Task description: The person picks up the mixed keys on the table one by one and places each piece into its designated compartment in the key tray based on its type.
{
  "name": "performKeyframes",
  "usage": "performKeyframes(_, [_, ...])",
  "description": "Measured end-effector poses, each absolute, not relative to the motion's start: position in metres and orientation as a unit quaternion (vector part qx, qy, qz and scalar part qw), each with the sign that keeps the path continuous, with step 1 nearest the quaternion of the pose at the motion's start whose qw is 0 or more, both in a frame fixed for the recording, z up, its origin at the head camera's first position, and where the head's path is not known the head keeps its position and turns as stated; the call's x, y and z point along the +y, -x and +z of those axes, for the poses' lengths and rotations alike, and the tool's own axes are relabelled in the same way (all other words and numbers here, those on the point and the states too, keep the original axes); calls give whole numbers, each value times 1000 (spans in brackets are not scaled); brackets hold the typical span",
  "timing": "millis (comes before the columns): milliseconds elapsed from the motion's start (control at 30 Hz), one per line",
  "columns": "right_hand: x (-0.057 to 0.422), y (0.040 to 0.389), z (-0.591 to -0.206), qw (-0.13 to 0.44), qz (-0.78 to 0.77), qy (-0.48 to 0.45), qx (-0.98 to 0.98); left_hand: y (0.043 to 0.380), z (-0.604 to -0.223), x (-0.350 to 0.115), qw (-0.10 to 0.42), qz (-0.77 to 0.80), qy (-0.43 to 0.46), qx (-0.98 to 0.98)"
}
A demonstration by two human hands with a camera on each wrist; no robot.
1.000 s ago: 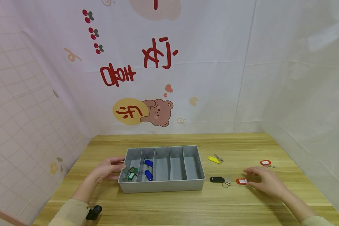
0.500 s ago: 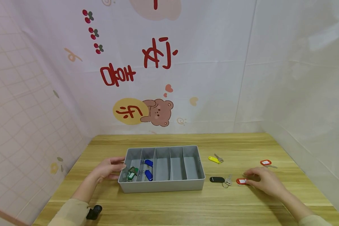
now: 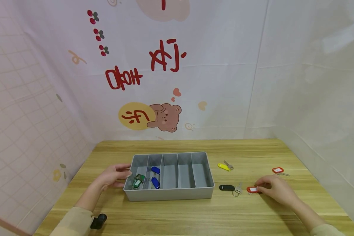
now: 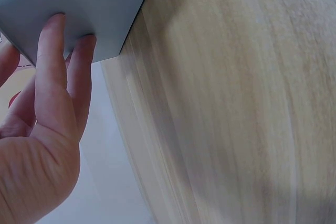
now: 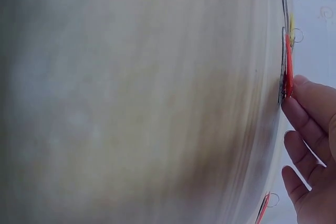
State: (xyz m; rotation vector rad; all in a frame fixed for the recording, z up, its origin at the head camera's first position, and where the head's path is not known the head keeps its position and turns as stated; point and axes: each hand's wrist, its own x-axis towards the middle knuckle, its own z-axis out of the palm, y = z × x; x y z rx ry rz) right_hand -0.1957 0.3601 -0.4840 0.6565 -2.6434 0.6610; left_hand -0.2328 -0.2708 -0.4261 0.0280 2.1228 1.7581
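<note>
Red key tag (image 3: 252, 189) with a white label lies on the right half of the table (image 3: 171, 216), between the grey compartment tray and the table's right edge. The right hand (image 3: 277, 190) is at its right end — the thumb and index finger (image 5: 304, 124) pinch that end narrowly, while the remaining fingers are bent loosely beside it. In the right wrist view the tag's end sits between those two tips, down at the tabletop.

The left hand (image 3: 113, 176) is at the left end of the grey compartment tray (image 3: 169, 195), its fingers (image 4: 51, 66) fairly straight and spread, their tips touching the tray's outer wall. The tray stands on the table left of the red key tag, divided into five compartments. Keys with green tags (image 3: 137, 183) lie in the leftmost one; two blue tags (image 3: 155, 177) lie in the second.

Just left of the red key tag is a black key tag (image 3: 226, 187) with a ring and key, near the tray's front right corner. A yellow key tag (image 3: 224, 167) with a key lies farther back, right of the tray. A second red tag (image 3: 278, 170) — also with a key — rests beyond the right hand, toward the table's right edge.
</note>
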Motion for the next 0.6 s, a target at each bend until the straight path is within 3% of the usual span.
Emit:
performKeyframes(333, [358, 195, -479, 120, 210, -140, -960, 233, -426, -270, 185, 623, -2, 760])
performKeyframes(600, [359, 195, -472, 130, 223, -131, -957, 234, -428, -270, 184, 621, -1, 762])
